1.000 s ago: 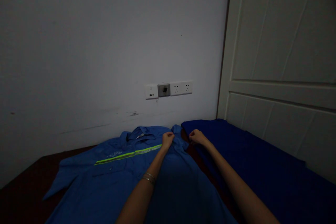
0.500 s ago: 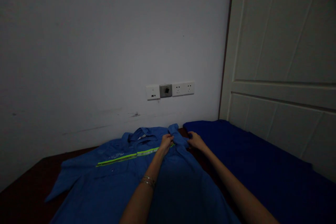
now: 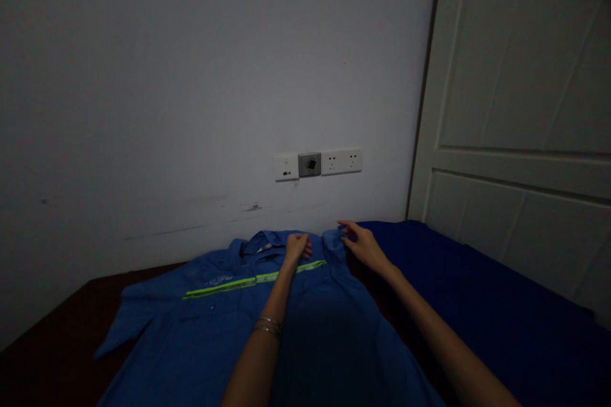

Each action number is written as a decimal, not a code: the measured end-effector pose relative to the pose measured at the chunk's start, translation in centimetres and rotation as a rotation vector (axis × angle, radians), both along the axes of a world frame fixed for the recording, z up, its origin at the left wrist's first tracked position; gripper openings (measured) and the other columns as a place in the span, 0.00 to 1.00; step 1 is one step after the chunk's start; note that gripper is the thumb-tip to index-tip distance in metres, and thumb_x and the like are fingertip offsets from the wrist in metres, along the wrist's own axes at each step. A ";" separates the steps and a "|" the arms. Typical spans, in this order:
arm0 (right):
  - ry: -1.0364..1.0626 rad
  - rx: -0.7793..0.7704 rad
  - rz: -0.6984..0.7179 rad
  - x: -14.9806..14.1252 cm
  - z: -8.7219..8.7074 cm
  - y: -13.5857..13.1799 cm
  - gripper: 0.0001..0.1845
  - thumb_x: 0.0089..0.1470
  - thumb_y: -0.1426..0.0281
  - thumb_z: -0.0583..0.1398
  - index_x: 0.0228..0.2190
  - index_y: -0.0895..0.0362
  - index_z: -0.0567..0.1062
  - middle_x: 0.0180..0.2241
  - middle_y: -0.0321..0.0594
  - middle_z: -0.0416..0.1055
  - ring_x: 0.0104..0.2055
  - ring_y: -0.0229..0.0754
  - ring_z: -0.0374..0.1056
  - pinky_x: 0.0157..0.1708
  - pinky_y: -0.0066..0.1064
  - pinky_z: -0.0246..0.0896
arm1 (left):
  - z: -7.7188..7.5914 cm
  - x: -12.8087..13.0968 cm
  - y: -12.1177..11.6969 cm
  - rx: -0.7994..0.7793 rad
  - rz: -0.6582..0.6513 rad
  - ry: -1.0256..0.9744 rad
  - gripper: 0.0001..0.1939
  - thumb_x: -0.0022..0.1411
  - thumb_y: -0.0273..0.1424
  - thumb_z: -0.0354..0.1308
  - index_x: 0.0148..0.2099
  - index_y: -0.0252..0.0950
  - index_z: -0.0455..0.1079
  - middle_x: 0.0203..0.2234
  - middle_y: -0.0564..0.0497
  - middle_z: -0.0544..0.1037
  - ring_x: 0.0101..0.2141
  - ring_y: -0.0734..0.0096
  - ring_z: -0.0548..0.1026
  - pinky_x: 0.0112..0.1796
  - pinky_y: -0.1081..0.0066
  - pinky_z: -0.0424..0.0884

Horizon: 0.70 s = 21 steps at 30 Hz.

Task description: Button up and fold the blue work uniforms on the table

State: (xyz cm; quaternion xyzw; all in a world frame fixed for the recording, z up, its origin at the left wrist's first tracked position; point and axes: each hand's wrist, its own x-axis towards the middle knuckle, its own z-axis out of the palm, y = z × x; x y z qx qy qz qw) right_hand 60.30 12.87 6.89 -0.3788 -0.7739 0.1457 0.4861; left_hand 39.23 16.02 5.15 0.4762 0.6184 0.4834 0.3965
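Note:
A blue short-sleeved work shirt (image 3: 210,337) lies spread out front up, its collar toward the wall. A yellow-green and silver reflective stripe (image 3: 219,288) crosses its chest. My left hand (image 3: 298,248) is over the upper chest beside the stripe, fingers curled in, with no cloth visible in them. At the sleeve on the right (image 3: 334,243), which is bunched and partly raised, my right hand (image 3: 365,248) has its thumb and fingers apart. Its fingertips are close to the sleeve edge; whether they touch it I cannot tell.
Beneath the shirt is a dark red-brown surface (image 3: 52,337). Darker blue cloth (image 3: 477,311) lies to the right, beside a white panelled door (image 3: 515,229). Sockets and switches (image 3: 341,162) are set in the pale wall behind. The room is dim.
My left hand has moved left, away from the sleeve. My right hand has shifted up and its fingers have spread. The sleeve now stands more bunched, and the view has turned slightly left.

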 end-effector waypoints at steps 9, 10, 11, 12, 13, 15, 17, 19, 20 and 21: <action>-0.490 -0.003 0.332 -6.4 -0.4 -5.8 0.13 0.46 0.80 0.53 0.34 0.57 0.71 0.34 0.39 0.72 0.36 0.38 0.67 0.36 0.27 0.57 | 3.6 -4.0 -0.9 0.025 -0.080 0.218 0.13 0.57 0.35 0.55 0.34 0.28 0.70 0.22 0.48 0.74 0.18 0.77 0.70 0.18 0.79 0.64; -0.574 0.031 0.330 -7.0 -0.7 -6.3 0.14 0.46 0.81 0.52 0.34 0.57 0.71 0.34 0.40 0.72 0.36 0.39 0.67 0.36 0.27 0.57 | 3.5 -3.9 -1.1 0.046 -0.159 0.296 0.14 0.55 0.37 0.57 0.34 0.29 0.71 0.23 0.48 0.75 0.19 0.76 0.70 0.18 0.79 0.64; -0.651 0.071 0.327 -7.5 -1.0 -6.7 0.15 0.47 0.82 0.51 0.35 0.57 0.71 0.35 0.41 0.72 0.37 0.39 0.67 0.36 0.27 0.57 | 3.4 -3.7 -1.3 0.069 -0.252 0.385 0.17 0.53 0.40 0.58 0.36 0.29 0.72 0.24 0.49 0.75 0.21 0.75 0.70 0.18 0.79 0.64; -0.720 0.111 0.320 -8.0 -1.4 -7.1 0.16 0.47 0.83 0.50 0.35 0.58 0.71 0.35 0.42 0.72 0.37 0.40 0.67 0.36 0.28 0.57 | 3.3 -3.3 -1.5 0.089 -0.353 0.477 0.19 0.51 0.42 0.59 0.37 0.30 0.72 0.25 0.49 0.75 0.22 0.74 0.70 0.19 0.78 0.64; -0.783 0.145 0.313 -8.4 -1.7 -7.3 0.16 0.47 0.83 0.50 0.35 0.59 0.71 0.35 0.44 0.72 0.37 0.41 0.67 0.36 0.29 0.57 | 3.1 -2.8 -1.7 0.106 -0.448 0.559 0.22 0.50 0.44 0.59 0.39 0.30 0.73 0.25 0.50 0.75 0.23 0.73 0.70 0.20 0.78 0.64; -0.885 0.188 0.292 -9.1 -2.3 -7.6 0.15 0.49 0.83 0.49 0.35 0.61 0.71 0.35 0.47 0.72 0.37 0.43 0.67 0.34 0.30 0.58 | 2.7 -1.5 -2.0 0.147 -0.585 0.681 0.24 0.47 0.45 0.60 0.41 0.32 0.73 0.27 0.50 0.76 0.26 0.71 0.71 0.25 0.76 0.66; -0.945 0.201 0.281 -9.5 -3.0 -7.7 0.16 0.49 0.82 0.49 0.36 0.61 0.72 0.35 0.49 0.72 0.36 0.44 0.68 0.33 0.31 0.59 | 2.3 -0.1 -2.3 0.212 -0.644 0.796 0.24 0.46 0.44 0.62 0.42 0.33 0.73 0.31 0.49 0.77 0.32 0.69 0.72 0.32 0.75 0.67; -0.946 0.190 0.287 -9.8 -3.6 -7.6 0.18 0.49 0.82 0.50 0.39 0.61 0.72 0.39 0.50 0.72 0.37 0.45 0.68 0.33 0.30 0.60 | 1.7 1.3 -2.7 0.256 -0.627 0.918 0.27 0.44 0.44 0.63 0.44 0.33 0.72 0.37 0.47 0.76 0.38 0.66 0.72 0.38 0.73 0.66; -0.929 0.173 0.294 -10.0 -3.8 -7.6 0.19 0.49 0.82 0.50 0.41 0.61 0.71 0.41 0.51 0.71 0.38 0.46 0.68 0.34 0.31 0.61 | 1.4 1.8 -2.8 0.254 -0.604 0.975 0.29 0.42 0.45 0.64 0.45 0.34 0.72 0.40 0.46 0.75 0.40 0.64 0.71 0.41 0.72 0.66; -0.898 0.140 0.301 -10.0 -4.0 -7.7 0.21 0.49 0.83 0.49 0.43 0.61 0.71 0.43 0.51 0.71 0.40 0.46 0.67 0.36 0.31 0.61 | 1.0 2.3 -2.9 0.241 -0.583 1.025 0.32 0.40 0.45 0.65 0.47 0.34 0.71 0.42 0.44 0.74 0.42 0.61 0.70 0.42 0.70 0.66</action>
